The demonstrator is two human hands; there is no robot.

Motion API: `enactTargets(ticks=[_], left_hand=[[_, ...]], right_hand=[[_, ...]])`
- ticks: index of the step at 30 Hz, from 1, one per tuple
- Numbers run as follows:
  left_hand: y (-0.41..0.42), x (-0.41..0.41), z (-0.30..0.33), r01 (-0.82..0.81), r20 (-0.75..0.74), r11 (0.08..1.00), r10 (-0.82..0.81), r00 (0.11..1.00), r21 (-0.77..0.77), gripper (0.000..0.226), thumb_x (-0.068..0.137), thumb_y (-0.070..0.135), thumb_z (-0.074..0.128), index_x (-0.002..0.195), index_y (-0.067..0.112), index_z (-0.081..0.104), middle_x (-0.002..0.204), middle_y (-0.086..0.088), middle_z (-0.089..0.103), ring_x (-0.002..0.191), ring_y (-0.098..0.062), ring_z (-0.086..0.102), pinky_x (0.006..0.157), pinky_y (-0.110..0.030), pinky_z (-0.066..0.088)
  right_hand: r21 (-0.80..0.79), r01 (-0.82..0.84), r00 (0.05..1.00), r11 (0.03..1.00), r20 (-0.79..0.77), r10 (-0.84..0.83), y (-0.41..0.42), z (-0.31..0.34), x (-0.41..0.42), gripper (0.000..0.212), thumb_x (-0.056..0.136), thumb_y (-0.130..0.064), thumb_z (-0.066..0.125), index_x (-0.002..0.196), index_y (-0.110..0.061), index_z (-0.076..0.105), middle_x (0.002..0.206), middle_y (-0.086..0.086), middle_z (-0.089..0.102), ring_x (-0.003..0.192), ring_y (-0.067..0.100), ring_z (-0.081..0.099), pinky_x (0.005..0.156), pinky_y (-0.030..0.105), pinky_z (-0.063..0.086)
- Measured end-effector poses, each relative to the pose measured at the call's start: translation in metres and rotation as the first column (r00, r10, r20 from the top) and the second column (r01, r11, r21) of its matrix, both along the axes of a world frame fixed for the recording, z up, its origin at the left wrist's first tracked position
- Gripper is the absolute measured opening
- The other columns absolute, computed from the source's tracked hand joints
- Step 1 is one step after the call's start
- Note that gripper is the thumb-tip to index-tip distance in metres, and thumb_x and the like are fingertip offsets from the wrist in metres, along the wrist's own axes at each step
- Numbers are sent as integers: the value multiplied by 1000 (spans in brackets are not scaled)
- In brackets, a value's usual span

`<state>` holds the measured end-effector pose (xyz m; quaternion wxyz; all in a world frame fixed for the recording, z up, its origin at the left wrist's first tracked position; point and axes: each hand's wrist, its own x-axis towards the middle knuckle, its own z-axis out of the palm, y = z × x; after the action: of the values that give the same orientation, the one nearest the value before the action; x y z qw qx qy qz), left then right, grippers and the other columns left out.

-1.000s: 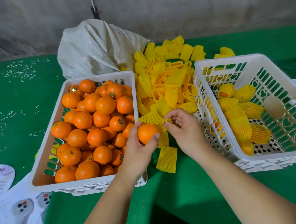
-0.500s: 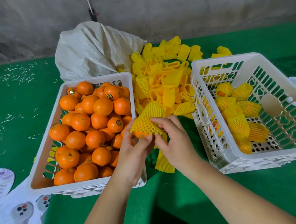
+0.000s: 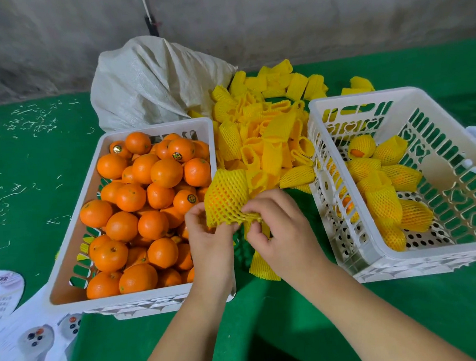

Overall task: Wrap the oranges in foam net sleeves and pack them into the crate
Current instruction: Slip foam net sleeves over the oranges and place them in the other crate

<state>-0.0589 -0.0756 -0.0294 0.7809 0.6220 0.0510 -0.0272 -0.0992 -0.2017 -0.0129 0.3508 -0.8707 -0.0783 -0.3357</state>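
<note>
Between the two crates I hold an orange inside a yellow foam net sleeve (image 3: 226,198). My left hand (image 3: 207,239) pinches the sleeve's lower left edge, and my right hand (image 3: 279,228) pinches its lower right edge. The orange shows only through the mesh. A white crate (image 3: 74,237) on the left is full of bare oranges (image 3: 150,197). The white crate (image 3: 345,246) on the right holds several wrapped oranges (image 3: 384,201). A pile of empty yellow sleeves (image 3: 267,133) lies behind my hands.
A white woven sack (image 3: 151,82) lies behind the left crate. Printed sheets (image 3: 30,335) sit at the lower left of the green table (image 3: 270,333). One loose sleeve (image 3: 261,266) lies under my right wrist. A grey wall runs along the back.
The sleeve has gone from resting on top of the bare orange to covering it fully. Both hands have shifted to the sleeve's lower edge.
</note>
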Motion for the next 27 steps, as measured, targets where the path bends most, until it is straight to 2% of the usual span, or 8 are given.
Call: enactTargets(ticks=[3,6,9,14,17,20,24,27], left_hand=[[-2,-3,4,183,0,970,-185,983,-158,64,81,9,64,141,27,50,114,-5,73,97,-24,70,83,-42,58],[0,-4,7,309,42,947,-307,951,-86,57,88,24,75,142,23,57,124,-11,72,112,-30,71,87,-39,61],[-1,-4,8,240,9,970,-240,971,-38,48,91,20,75,137,22,60,122,-4,75,114,-27,73,86,-39,64],[1,2,7,157,1,988,-157,988,-2,49,92,18,73,138,9,60,124,-18,71,117,-41,68,99,-57,59],[4,0,9,198,38,978,-201,979,68,54,85,26,80,135,14,62,120,-15,73,114,-41,69,99,-65,55],[0,-5,5,221,131,958,-246,960,184,53,91,25,81,139,23,59,127,0,73,118,-23,70,101,-54,57],[1,-7,1,233,353,755,-525,775,612,65,91,17,74,147,35,46,136,15,60,125,-15,60,103,-40,53],[16,0,-7,78,290,456,-679,674,887,79,92,51,66,161,36,29,148,11,38,136,-14,37,115,-37,35]], right_hand=[[167,46,997,985,-64,-36,1,2,3,42,83,-8,61,125,-11,59,124,4,50,114,24,57,93,27,50],[125,48,998,991,-45,-42,-6,3,7,43,90,-3,53,130,-7,65,123,8,53,113,24,59,94,27,51],[79,41,999,996,-6,-41,-12,6,11,36,93,-5,50,124,-2,71,113,13,60,101,18,61,84,26,54],[80,-63,996,995,-64,68,-4,1,-6,28,95,-7,60,121,-4,70,117,6,59,101,7,57,88,16,47],[345,-45,972,937,-201,121,-4,1,-17,50,93,-34,63,140,-20,54,130,-9,51,114,9,56,92,20,47],[649,-6,875,761,-365,319,-5,10,-11,84,83,-65,68,154,-43,29,149,-17,43,132,0,50,99,18,49],[760,21,841,649,-365,399,-9,13,2,73,78,-49,80,143,-35,49,126,-15,68,115,5,67,88,22,56],[744,77,863,664,-383,329,-31,14,7,55,74,-47,78,126,-39,63,113,-10,74,104,10,72,87,31,58]])
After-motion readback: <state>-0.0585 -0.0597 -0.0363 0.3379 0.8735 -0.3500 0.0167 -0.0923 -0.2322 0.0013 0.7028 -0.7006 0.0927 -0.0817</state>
